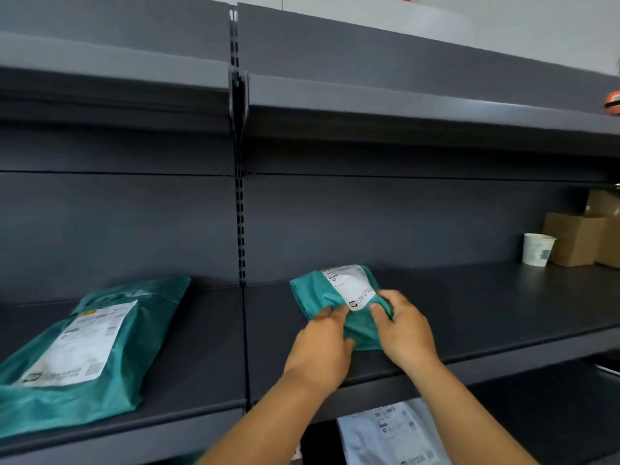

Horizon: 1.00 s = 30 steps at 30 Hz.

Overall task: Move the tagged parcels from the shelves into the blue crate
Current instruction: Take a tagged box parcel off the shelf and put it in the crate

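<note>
- A small teal parcel (330,298), a soft mailer with a white label (352,285) on top, lies on the dark grey middle shelf (469,317), just right of the slotted upright (240,209) that divides the two bays.
- The left hand (318,347) grips the parcel's near edge from about 7 o'clock, fingers curled onto the teal film.
- The right hand (404,325) grips it from about 5 o'clock, thumb and fingers pinching the film just beside the label's near corner.
- The hands lie close together, both clamped on this one parcel; whether it is lifted off the shelf or resting on it, I cannot tell.
- At 9 o'clock from it, in the left bay on the same level, lies a larger teal parcel (97,350) with a long white label, flat and well apart from the hands.
- At 3 o'clock, far along the same shelf, a white paper cup (536,249) stands upright just beside brown cardboard boxes (580,236); what is inside cup or boxes cannot be seen.
- At 6 o'clock, on the shelf below, part of a pale grey parcel (392,434) with printed labels shows between the forearms.
- At 2 o'clock, on the upper shelf's right end, an orange object (613,102) is cut off by the frame.
</note>
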Motion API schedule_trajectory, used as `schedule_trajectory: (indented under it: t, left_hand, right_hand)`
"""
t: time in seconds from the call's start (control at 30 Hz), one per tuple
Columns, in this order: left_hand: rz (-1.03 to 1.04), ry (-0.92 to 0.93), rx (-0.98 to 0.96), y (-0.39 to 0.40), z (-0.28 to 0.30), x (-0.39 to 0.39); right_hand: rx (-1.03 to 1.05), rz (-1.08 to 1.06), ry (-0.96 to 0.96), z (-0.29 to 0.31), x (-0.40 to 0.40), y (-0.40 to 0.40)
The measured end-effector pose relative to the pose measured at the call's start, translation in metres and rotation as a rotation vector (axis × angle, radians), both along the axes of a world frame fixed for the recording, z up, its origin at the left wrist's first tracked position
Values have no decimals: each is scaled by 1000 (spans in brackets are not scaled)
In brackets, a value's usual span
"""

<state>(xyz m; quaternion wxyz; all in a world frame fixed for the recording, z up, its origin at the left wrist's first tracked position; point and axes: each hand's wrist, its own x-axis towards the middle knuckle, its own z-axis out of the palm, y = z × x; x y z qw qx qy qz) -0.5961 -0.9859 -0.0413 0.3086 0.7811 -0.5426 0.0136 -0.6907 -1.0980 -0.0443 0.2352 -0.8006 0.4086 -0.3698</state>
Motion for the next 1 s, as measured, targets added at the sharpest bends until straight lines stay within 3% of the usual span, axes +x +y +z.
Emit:
schedule_trajectory:
  t: [0.23, 0.43, 0.67, 0.83, 1.0]
  left_hand:
    - [-17, -15, -194, 10, -2, -3]
    - [-26, -45, -246, 16, 1, -8]
    - [16, -69, -150, 15, 3, -9]
    - [79, -41, 16, 11, 3, -7]
    - [82, -23, 59, 10, 2, -7]
  right_hand:
    - [-189, 50, -315, -4, -11, 16]
    - [-211, 64, -394, -4, -13, 23]
    - [-171, 49, -319, -5, -10, 18]
    - [-85, 10, -28, -6, 0, 6]
    - [-115, -23, 49, -6, 3, 3]
